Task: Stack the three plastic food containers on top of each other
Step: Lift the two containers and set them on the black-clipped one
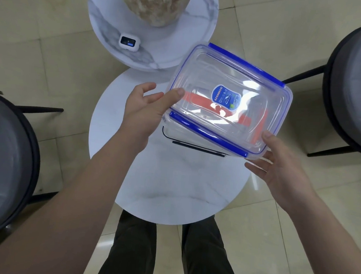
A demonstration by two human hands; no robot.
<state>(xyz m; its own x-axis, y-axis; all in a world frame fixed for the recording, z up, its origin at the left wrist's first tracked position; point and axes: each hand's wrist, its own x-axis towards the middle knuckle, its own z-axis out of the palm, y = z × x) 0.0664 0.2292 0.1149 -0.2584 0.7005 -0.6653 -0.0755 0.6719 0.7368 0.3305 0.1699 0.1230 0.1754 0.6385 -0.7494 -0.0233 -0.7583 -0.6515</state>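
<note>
1. A clear plastic food container with a blue-edged lid (229, 99) is held in the air above a round white marble table (166, 178), its lid turned up toward the camera and tilted.
2. Its long axis runs from the left thumb (174, 95) at the near-left corner across to the far-right corner; the two blue latches lie along the long sides, one far, one near.
3. A blue label (226, 98) sits near the lid's centre.
4. Through the clear walls, below the fingers, show a red-trimmed container (199, 99) and a black-trimmed container (196, 145); whether these two touch cannot be told.
5. The left hand (147, 111) reaches in palm up, thumb pressed on the lid's corner, the other fingers loosely spread behind it.
6. The right hand (280, 165) cradles the near-right corner, thumb against the side wall, fingers spread beneath the base.
7. Both forearms are bare and extended forward.
</note>
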